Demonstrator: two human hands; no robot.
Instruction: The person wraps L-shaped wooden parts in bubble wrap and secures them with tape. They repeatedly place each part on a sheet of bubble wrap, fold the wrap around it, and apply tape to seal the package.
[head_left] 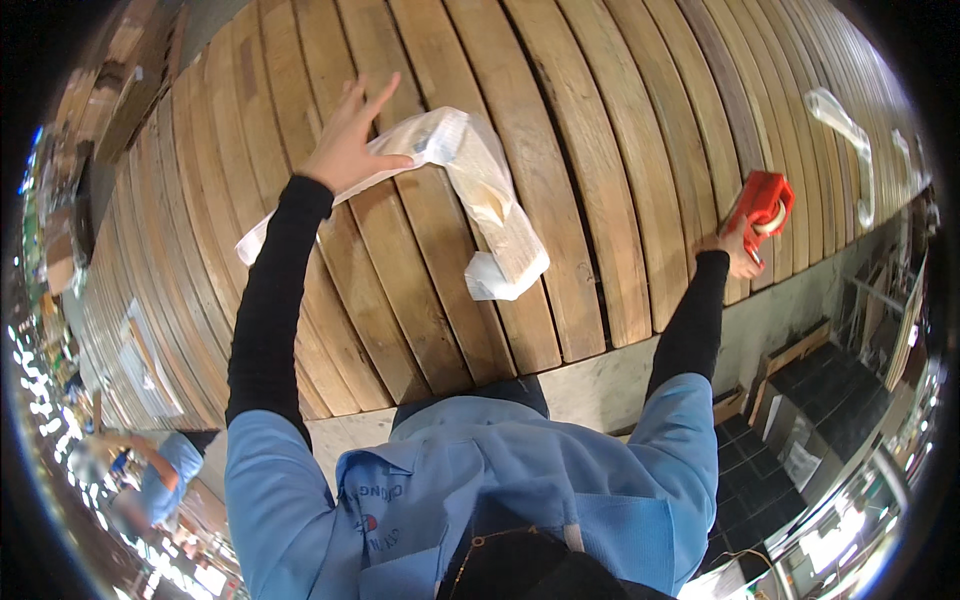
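Observation:
A long bent piece wrapped in thin white sheeting point(490, 190) lies on the wooden slatted table point(605, 200) in front of me. What is inside the wrapping is hidden. My left hand point(350, 145) is over the bend's left part, fingers spread, with the thumb at the upper edge of the wrapping. It holds nothing. Off to the right, near the table's front edge, my right hand point(738, 248) has its fingers wrapped around a red tape dispenser point(762, 200). A pale roll of tape shows in the dispenser.
A second white-wrapped piece point(846, 140) lies farther right on the table. At the far left a white sheet point(150, 360) lies on the slats. A person in a blue shirt point(172, 475) is at the lower left. Dark stacked panels point(830, 395) stand below the table at right.

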